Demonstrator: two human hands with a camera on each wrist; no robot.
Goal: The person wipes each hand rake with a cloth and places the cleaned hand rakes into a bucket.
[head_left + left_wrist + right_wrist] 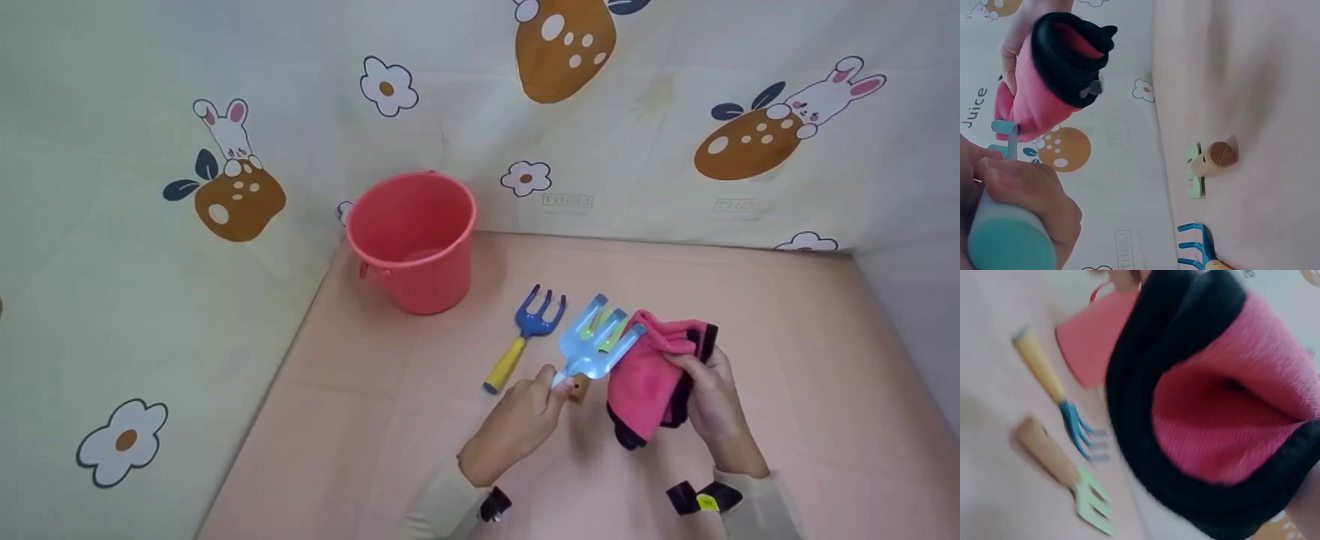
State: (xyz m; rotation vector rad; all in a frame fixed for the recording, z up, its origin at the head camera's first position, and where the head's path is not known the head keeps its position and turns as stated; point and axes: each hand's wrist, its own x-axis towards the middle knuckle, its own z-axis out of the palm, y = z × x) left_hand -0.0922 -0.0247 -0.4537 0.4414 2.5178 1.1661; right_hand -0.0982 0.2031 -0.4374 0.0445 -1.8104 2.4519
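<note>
Both hands busy, lifted over the counter [360, 457]. Left hand [517, 424]: fingers curled round the white handle of a light-blue fork [589, 349], teal butt toward the wrist, tines pointing up and away; a grip low behind the head, presumably to steer the prongs while leaving them bare. Right hand [716, 397]: pinches a pink cloth piece [641, 386] with black trim near its upper edge, thumb on the near face, other fingers mostly hidden. Held by the rim, the cloth droops, and the right wrist view shows its black-banded mouth gaping; likely why that edge was chosen. Tine tips overlap the cloth's side in the head view; cannot tell whether they touch. Beneath, on the counter, a green fork [1069, 477] with a wooden handle, partly masked by the light-blue one; just left, a blue fork [508, 360], yellow handle toward the person, an easy way to pick up. Red bucket [435, 281] upright at the back left, mouth up, well apart from the hands, probably to leave working room.
</note>
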